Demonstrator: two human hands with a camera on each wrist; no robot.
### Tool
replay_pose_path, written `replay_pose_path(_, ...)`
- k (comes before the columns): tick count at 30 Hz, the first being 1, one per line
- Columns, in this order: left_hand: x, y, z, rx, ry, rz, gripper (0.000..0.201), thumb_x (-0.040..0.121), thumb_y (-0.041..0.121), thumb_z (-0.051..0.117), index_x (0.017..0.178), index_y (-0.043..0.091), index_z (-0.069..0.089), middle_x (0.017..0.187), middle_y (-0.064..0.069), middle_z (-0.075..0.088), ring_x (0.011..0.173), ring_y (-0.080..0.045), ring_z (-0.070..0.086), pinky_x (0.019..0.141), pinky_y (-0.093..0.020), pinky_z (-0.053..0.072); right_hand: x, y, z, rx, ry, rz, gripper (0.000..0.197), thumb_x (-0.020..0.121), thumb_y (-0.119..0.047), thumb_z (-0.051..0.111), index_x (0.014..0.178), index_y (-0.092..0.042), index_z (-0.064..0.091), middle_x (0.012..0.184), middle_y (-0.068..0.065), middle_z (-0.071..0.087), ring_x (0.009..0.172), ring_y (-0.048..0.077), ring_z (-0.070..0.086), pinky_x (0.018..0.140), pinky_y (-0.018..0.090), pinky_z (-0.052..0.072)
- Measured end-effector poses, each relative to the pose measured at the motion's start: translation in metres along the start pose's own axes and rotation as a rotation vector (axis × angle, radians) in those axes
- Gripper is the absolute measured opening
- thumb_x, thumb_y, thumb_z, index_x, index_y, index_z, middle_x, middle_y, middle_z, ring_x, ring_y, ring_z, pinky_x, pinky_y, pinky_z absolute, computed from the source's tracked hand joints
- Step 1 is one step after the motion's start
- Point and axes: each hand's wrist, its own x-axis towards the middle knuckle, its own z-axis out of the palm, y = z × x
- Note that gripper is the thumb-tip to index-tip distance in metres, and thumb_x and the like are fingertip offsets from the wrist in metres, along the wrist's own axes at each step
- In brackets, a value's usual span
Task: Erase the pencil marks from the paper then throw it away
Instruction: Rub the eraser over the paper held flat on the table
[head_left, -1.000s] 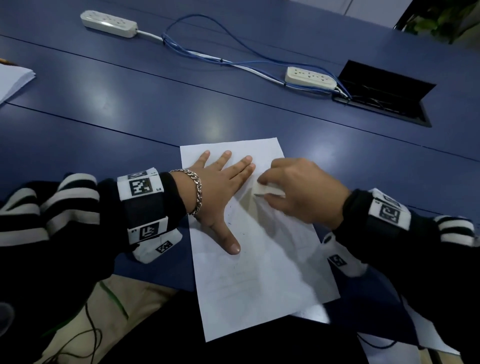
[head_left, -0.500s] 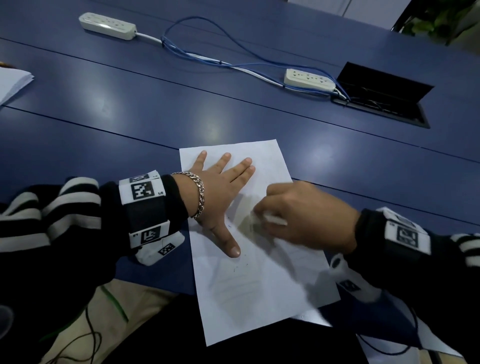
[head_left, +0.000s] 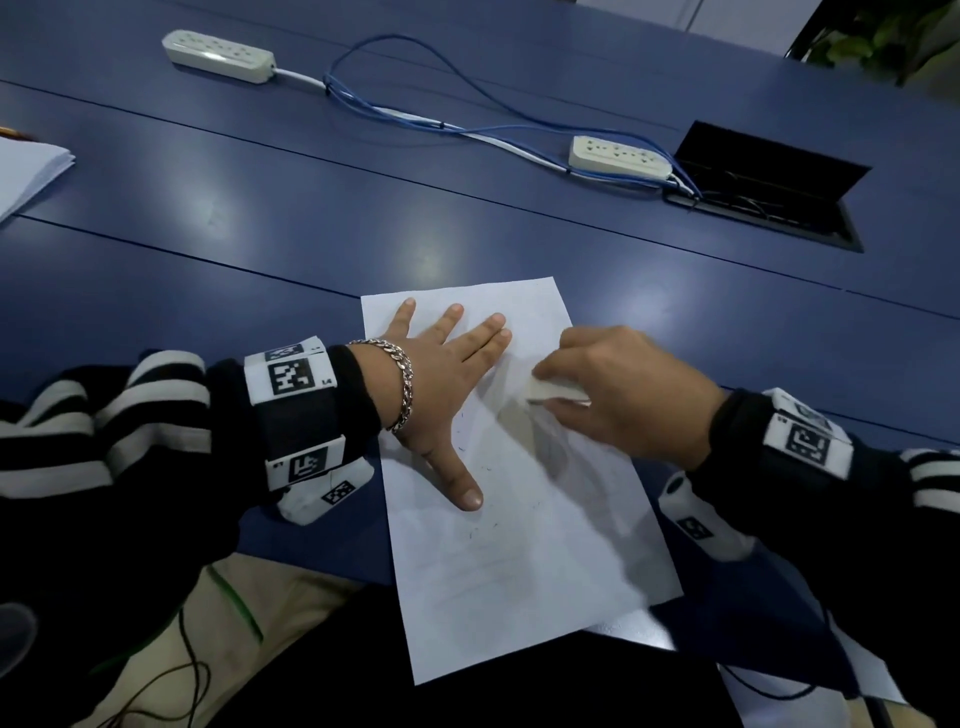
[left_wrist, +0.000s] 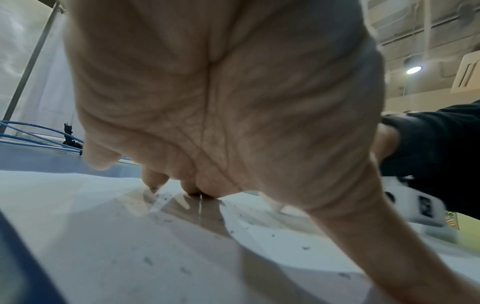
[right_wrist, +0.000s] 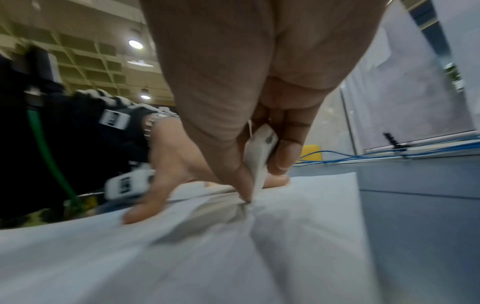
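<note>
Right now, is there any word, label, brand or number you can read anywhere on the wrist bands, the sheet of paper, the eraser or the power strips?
None can be read as words or numbers.
Black-and-white square markers on the left wrist band and right wrist band: coded patterns; tiny characters beside them are too small.
White sheet of paper: faint pencil lines, illegible.
White eraser: no print visible.
Two white power strips: no readable label.

1 paper sheet (head_left: 524, 545), 1 eraser (head_left: 553, 391), 2 power strips (head_left: 218, 54) (head_left: 618, 156), 1 paper stack (head_left: 26, 171), 1 bracelet (head_left: 402, 382).
</note>
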Motion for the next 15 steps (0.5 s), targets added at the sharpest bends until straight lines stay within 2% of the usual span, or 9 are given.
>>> replay_pose_path(3,0.0,0.0,-0.001,0.016,-0.004,-0.004,0.175,0.035,0.107,0.058,0.157,0.022,-0.034,0.166,0.009,-0.037,0.156,-0.032,-0.027,0.122,-0.069,-0.009,-0.015,-0.024,0.005,-0.012,-0.023,-0.101,0.03,0.093,-0.039,0.042,0.101,-0.025,0.067,0.089,-0.005,0.053,0.073,0.023,0.058,0.065,0.04,0.052)
replay_pose_path(5,0.0,0.0,-0.001,0.031,-0.002,0.002,0.174,0.035,0.107,0.057,0.157,0.022,-0.034,0.166,0.007,-0.037,0.156,-0.032,-0.026,0.122,-0.068,-0.009,-0.028,-0.03,0.005,0.019,-0.07,-0.121,0.026,0.094,-0.038,0.046,0.106,-0.029,0.068,0.092,-0.008,0.056,0.077,0.019,0.059,0.068,0.037,0.052)
replay_pose_path(7,0.0,-0.002,0.0,0.044,0.009,0.025,0.173,0.037,0.106,0.058,0.158,0.022,-0.032,0.167,0.007,-0.036,0.157,-0.033,-0.025,0.122,-0.069,-0.01,-0.037,-0.021,0.002,0.106,0.06,-0.061,0.024,0.092,-0.037,0.06,0.112,-0.028,0.07,0.094,-0.01,0.061,0.083,0.015,0.062,0.075,0.032,0.053)
replay_pose_path(10,0.001,-0.009,-0.01,0.028,0.035,0.108,0.165,0.046,0.1,0.066,0.159,0.028,-0.03,0.167,0.007,-0.036,0.156,-0.033,-0.027,0.121,-0.068,-0.012,-0.059,-0.002,-0.005,0.276,0.329,0.116,0.027,0.091,-0.04,0.071,0.114,-0.026,0.072,0.093,-0.016,0.065,0.085,0.006,0.062,0.079,0.017,0.045)
replay_pose_path(12,0.001,-0.016,-0.025,-0.006,0.108,0.139,0.155,0.054,0.096,0.067,0.161,0.032,-0.025,0.167,0.005,-0.035,0.156,-0.035,-0.026,0.123,-0.065,-0.01,-0.074,0.003,-0.005,0.353,0.396,0.23,0.027,0.089,-0.04,0.072,0.115,-0.032,0.072,0.094,-0.018,0.067,0.089,0.003,0.063,0.081,0.019,0.046)
replay_pose_path(15,-0.01,-0.027,-0.051,-0.064,0.191,0.137,0.127,0.074,0.085,0.063,0.166,0.033,-0.008,0.172,-0.004,-0.024,0.158,-0.035,-0.018,0.128,-0.056,-0.005,-0.094,0.003,0.001,0.417,0.43,0.336,0.026,0.088,-0.041,0.071,0.112,-0.034,0.072,0.094,-0.017,0.068,0.088,0.006,0.065,0.079,0.032,0.053)
